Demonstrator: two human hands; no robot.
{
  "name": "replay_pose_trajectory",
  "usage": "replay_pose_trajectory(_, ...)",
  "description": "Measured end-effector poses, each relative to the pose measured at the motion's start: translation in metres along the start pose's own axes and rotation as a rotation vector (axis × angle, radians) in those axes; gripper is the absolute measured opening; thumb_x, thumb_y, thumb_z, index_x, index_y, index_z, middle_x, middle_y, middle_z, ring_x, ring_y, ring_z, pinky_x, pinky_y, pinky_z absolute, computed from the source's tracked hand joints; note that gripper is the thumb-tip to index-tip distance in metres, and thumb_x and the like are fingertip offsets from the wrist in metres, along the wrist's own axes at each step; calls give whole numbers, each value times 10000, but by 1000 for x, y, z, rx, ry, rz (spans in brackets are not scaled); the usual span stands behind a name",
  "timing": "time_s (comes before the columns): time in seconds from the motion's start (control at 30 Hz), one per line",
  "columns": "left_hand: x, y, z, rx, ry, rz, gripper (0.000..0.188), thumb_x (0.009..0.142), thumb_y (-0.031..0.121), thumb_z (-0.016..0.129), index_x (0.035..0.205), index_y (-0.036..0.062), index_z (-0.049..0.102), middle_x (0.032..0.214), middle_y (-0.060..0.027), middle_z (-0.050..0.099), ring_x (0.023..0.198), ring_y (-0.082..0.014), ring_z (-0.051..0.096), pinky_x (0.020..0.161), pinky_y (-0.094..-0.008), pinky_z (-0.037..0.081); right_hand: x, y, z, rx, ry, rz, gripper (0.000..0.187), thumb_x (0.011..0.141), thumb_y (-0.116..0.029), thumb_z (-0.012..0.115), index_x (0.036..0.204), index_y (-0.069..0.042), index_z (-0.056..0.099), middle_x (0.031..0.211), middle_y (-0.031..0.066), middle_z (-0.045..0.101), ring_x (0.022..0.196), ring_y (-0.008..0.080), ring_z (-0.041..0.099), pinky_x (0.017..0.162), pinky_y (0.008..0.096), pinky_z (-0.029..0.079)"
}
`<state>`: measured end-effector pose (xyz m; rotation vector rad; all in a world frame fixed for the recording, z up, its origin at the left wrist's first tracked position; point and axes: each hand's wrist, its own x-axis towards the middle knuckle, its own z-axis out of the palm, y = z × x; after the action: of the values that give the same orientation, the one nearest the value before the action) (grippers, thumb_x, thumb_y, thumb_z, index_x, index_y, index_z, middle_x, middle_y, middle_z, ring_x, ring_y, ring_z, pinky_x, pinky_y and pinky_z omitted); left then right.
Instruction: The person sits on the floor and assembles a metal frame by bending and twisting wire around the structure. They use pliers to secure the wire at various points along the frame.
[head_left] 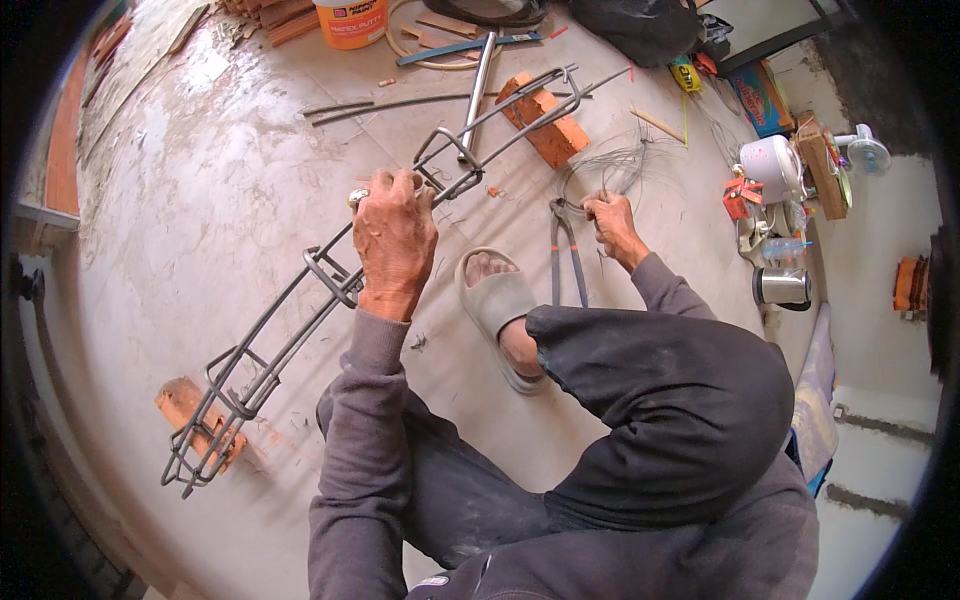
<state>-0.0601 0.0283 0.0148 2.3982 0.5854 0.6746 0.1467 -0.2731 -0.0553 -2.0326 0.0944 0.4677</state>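
Observation:
A long cage of bent steel rebar (338, 283) slants across the floor, propped on an orange brick (556, 138) at its far end and a broken brick (180, 402) at its near end. My left hand (392, 235), with a ring on one finger, is closed round its bars near the middle. To the right, my right hand (614, 224) has its fingers pinched at the near end of a loose bundle of thin tie wire (625, 172). Beside it lie pincers (556, 240) with dark and orange handles, their jaws close to my fingertips.
My sandalled foot (500, 300) is between the cage and the pincers. A shiny metal tube (480, 90) and loose rebar rods (400, 103) lie beyond the cage. An orange and white bucket (352, 24) stands farther back. A rice cooker (770, 168) and a kettle (782, 287) are at right.

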Motion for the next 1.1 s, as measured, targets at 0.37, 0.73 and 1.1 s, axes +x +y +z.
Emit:
replay_pose_trajectory(0.37, -7, -2, -7, 33, -92, 4, 220, 864, 229, 750, 972, 49, 683, 951, -159, 646, 878, -368, 641, 776, -460, 511, -20, 33, -1, -661, 156, -324, 268, 765, -195, 691, 951, -1, 684, 824, 201, 690, 822, 369, 676, 762, 441, 516)
replay_pose_trajectory(0.73, -15, -5, -4, 43, -131, 29, 191, 851, 162, 747, 959, 44, 644, 932, -163, 643, 837, -369, 649, 748, -467, 511, -43, 85, 17, -985, 142, -375, 190, 813, -96, 646, 974, -22, 579, 972, 221, 658, 948, 429, 653, 800, 525, 518)
replay_pose_trajectory(1.1, -20, -11, -7, 39, -166, 33, 224, 858, 186, 739, 995, 24, 668, 898, -184, 695, 839, -374, 683, 724, -460, 517, 34, 85, -94, -790, 375, -409, 177, 826, -93, 616, 989, -40, 659, 814, 176, 669, 709, 383, 660, 670, 482, 531)
